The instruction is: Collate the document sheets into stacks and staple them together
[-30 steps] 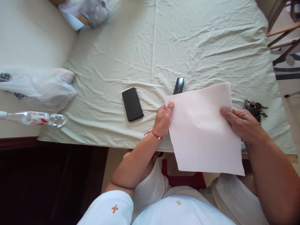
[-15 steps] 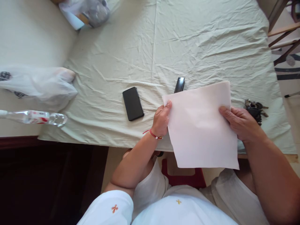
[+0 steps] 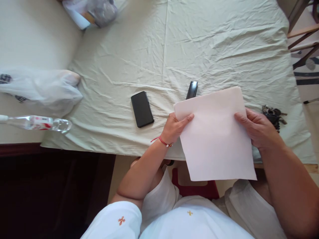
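Between my two hands is a small stack of white paper sheets (image 3: pixel 215 142), tilted and reaching over the table's near edge. My left hand (image 3: pixel 175 127), with a red cord bracelet at the wrist, grips the left side, its thumb lying on top of the sheet. At the right side my right hand (image 3: pixel 258 127) pinches the paper with the thumb on top; its other fingers are partly hidden beneath. A dark, glossy stapler-like object (image 3: pixel 191 90) pokes out from behind the paper's far edge. Left of my left hand lies a black smartphone (image 3: pixel 142 109).
A wrinkled pale green cloth (image 3: pixel 119 59) covers the table. Keys (image 3: pixel 274 116) lie beyond my right hand. At the left are a clear plastic bottle (image 3: pixel 37 123) on its side and a white plastic bag (image 3: pixel 42 89). Another bag (image 3: pixel 101 13) stands at the back left. Below is a red stool (image 3: pixel 196 191).
My left thumb has slid further inward over the paper. The sheets have shifted very slightly, and their far left corner now looks more rounded. My right hand keeps its grip.
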{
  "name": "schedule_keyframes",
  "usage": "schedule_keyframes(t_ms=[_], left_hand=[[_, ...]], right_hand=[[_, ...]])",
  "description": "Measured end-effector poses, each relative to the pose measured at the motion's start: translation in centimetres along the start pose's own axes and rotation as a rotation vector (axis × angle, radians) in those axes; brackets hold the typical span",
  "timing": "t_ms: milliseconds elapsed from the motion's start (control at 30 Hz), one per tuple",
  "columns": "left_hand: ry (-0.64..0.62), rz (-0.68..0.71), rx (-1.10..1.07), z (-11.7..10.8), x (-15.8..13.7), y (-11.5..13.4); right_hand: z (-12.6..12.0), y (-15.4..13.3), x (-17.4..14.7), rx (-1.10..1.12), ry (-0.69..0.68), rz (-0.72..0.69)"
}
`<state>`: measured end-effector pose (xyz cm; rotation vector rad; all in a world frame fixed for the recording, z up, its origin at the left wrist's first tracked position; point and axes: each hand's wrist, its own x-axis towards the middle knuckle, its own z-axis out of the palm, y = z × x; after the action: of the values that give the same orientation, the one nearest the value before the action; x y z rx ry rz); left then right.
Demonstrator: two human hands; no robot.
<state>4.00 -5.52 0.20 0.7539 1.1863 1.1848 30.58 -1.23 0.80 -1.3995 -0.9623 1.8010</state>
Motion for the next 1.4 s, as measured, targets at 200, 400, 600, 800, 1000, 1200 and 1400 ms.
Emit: schedule_keyframes(t_ms=[200, 400, 600, 800, 1000, 1200, 1400], left_hand=[[-0.028, -0.004, -0.034, 0.0, 0.0, -0.2], [-0.144, 0.016, 0.029, -0.4, -0.2, 0.3], [-0.169, -0.119, -0.117, -0.2, -0.4, 0.4], [-0.171, -0.219, -0.205, 0.1, -0.3, 0.7], [-0.333, -0.473, -0.058, 0.9, -0.5, 0.0], [-0.369, -0.502, 0.006, 1.3, -0.5, -0.2], [-0.377, -0.496, 0.06, 1.5, -0.2, -0.1]], right_hand=[[-0.1, 0.4, -0.3, 0.06, -0.006, 0.059], [-0.3, 0.5, -0.2, -0.031, -0.038, 0.142], [-0.5, 0.5, -0.5, -0.091, -0.039, 0.162], [-1.2, 0.1, -0.3, -0.188, -0.097, 0.073], [-1.8, -0.5, 2.0, -0.672, 0.337, -0.615], [1.4, -0.8, 0.7, -1.005, 0.213, -0.94], [3.9, -0.3, -0.7, -1.096, -0.062, -0.872]])
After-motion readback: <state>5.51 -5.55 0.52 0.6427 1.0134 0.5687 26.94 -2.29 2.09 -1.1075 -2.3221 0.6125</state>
